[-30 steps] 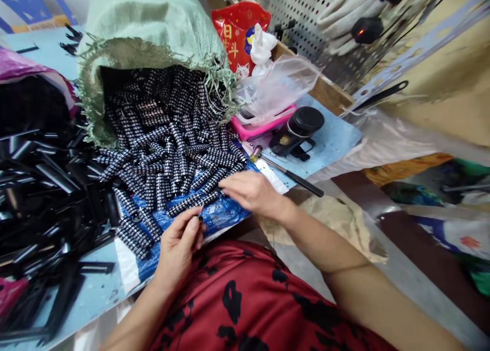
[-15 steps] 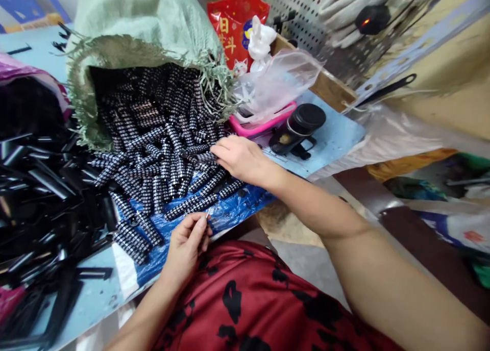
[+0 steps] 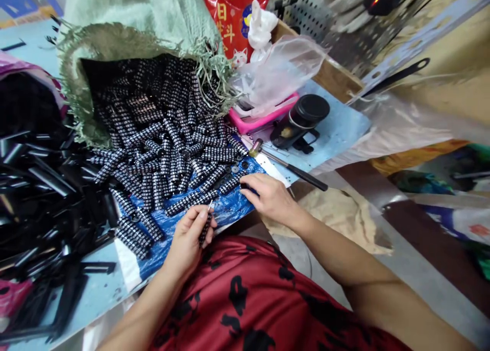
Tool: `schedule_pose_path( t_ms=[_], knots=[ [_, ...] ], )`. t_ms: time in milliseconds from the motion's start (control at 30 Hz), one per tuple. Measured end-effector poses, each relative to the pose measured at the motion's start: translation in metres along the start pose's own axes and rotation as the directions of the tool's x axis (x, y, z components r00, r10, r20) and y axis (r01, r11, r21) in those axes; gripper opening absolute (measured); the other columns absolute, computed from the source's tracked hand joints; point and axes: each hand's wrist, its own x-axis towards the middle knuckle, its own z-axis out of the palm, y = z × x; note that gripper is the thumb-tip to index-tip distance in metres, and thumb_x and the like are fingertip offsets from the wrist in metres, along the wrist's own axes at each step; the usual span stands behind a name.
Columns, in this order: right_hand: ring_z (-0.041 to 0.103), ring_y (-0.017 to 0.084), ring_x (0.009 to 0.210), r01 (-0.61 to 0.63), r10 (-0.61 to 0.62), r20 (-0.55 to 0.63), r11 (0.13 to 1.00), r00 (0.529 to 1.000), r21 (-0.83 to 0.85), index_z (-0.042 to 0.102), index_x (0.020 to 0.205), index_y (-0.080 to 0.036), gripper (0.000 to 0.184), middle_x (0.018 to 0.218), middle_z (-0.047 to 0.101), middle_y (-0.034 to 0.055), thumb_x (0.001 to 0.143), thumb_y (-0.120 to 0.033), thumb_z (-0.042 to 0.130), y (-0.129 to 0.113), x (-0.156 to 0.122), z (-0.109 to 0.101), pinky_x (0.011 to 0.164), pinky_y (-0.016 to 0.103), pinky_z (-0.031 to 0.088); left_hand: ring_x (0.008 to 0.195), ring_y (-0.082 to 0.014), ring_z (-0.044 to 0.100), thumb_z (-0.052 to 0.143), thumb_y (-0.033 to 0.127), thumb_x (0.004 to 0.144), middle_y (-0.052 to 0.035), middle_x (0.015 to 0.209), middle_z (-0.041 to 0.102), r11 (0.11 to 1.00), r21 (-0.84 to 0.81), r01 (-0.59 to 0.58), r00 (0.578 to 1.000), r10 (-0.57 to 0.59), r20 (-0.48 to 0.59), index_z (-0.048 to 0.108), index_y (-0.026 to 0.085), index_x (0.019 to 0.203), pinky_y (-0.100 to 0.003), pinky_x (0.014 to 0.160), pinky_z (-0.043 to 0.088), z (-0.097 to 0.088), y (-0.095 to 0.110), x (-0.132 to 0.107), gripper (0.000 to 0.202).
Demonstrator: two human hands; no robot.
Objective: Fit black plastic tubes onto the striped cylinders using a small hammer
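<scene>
My left hand [image 3: 193, 231] is closed near the table's front edge around a black-and-white patterned cylinder [image 3: 205, 229], mostly covered by the fingers. A thin metal pin [image 3: 210, 204] sticks up at its top end. To the right, my right hand [image 3: 268, 195] is held in a pinch over the blue plastic sheet [image 3: 239, 208]; a dark bit shows at its fingertips, too small to name. Beyond both hands lies a heap of similar patterned cylinders [image 3: 155, 159], spilling from a pale green woven sack [image 3: 133, 14]. Small round washers [image 3: 235, 169] lie close to my right fingertips.
A hammer [image 3: 291, 168] lies at the table's right edge, by a black lidded flask [image 3: 302, 119] and a pink-rimmed tray [image 3: 264, 120] under clear plastic. Glossy black parts [image 3: 46, 187] are piled at left. A red packet [image 3: 229, 19] stands at the back.
My right hand has come back from the heap toward me and to the right, uncovering the hammer and washers. The patterned cylinder now shows in my left hand, which stays almost in place.
</scene>
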Motion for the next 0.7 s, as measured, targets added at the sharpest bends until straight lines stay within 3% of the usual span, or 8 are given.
schedule_pose_path(
  t_ms=[67,133,200,233,467,700],
  knots=[
    [0.068,0.017,0.092,-0.079,0.089,-0.006,0.916,0.996,0.394,0.069,0.113,-0.019,0.021,0.111,0.073,0.0086,0.098,-0.032,0.066,-0.010,0.006,0.004,0.084,0.032,0.056,0.050,-0.0052,0.046,0.072,0.049,0.093,0.0001,0.078,0.065,0.999,0.039,-0.028,0.998,0.025,0.057,0.067,0.017,0.103,-0.017,0.047,0.033,0.004,-0.001,0.000,0.034],
    [0.070,0.014,0.087,-0.202,0.145,0.141,0.650,0.979,0.733,0.068,0.112,-0.019,0.025,0.103,0.073,0.0052,0.095,-0.038,0.070,-0.022,0.011,0.010,0.079,0.028,0.057,0.052,-0.0051,0.048,0.069,0.047,0.096,-0.0003,0.079,0.066,0.995,0.073,-0.067,0.993,0.060,0.100,0.068,0.018,0.103,-0.018,0.050,0.036,0.005,-0.002,-0.003,0.031],
    [0.071,0.013,0.085,-0.314,0.133,0.285,0.394,0.949,0.864,0.069,0.111,-0.018,0.029,0.098,0.073,0.0032,0.093,-0.040,0.072,-0.032,0.013,0.018,0.081,0.027,0.058,0.053,-0.0054,0.049,0.068,0.047,0.097,-0.0007,0.079,0.066,0.990,0.098,-0.098,0.989,0.086,0.125,0.069,0.017,0.101,-0.019,0.053,0.038,0.006,-0.003,-0.007,0.030],
    [0.071,0.012,0.085,-0.351,0.121,0.330,0.323,0.936,0.879,0.069,0.111,-0.017,0.030,0.097,0.073,0.0028,0.093,-0.040,0.074,-0.035,0.012,0.022,0.082,0.026,0.058,0.053,-0.0056,0.049,0.068,0.047,0.097,-0.0009,0.079,0.066,0.988,0.110,-0.107,0.987,0.092,0.128,0.069,0.017,0.101,-0.019,0.053,0.038,0.005,-0.003,-0.009,0.030],
    [0.073,0.011,0.085,-0.435,0.103,0.424,0.130,0.900,0.891,0.072,0.110,-0.017,0.031,0.095,0.076,0.0029,0.089,-0.037,0.081,-0.037,0.008,0.041,0.086,0.025,0.059,0.052,-0.0064,0.049,0.070,0.049,0.095,-0.0021,0.077,0.066,0.984,0.139,-0.110,0.992,0.100,0.075,0.070,0.016,0.102,-0.020,0.052,0.037,-0.003,-0.005,-0.015,0.034],
    [0.075,0.011,0.085,-0.459,0.067,0.455,0.062,0.888,0.886,0.073,0.110,-0.018,0.035,0.094,0.077,0.0031,0.085,-0.039,0.084,-0.031,0.009,0.045,0.085,0.025,0.061,0.051,-0.0064,0.047,0.071,0.050,0.094,-0.0022,0.076,0.065,0.979,0.168,-0.119,0.992,0.108,0.072,0.071,0.016,0.101,-0.020,0.049,0.035,-0.007,-0.005,-0.015,0.034]
  ],
)
